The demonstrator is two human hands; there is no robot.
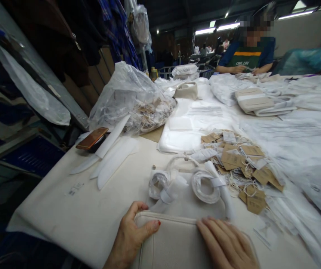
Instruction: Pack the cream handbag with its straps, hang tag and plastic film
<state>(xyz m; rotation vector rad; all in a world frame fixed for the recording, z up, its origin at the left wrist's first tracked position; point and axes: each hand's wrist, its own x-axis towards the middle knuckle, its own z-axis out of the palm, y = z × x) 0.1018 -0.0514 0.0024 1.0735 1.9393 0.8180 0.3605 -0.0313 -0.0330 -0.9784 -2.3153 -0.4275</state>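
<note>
A cream handbag with a piped edge is close in front of me at the bottom of the head view. My left hand grips its upper left corner, thumb over the front and fingers behind. Flat across the bag's right side lies my right hand, its fingers stretched out. Just behind the bag are a wrapped coiled strap, a second wrapped coil and a curved handle. The bag's lower part is cut off by the frame.
Brown hang tags with white strings are heaped at right. A clear plastic bag of tags stands behind, near white foam strips and a phone. White packaging covers the right side. A co-worker sits across the table.
</note>
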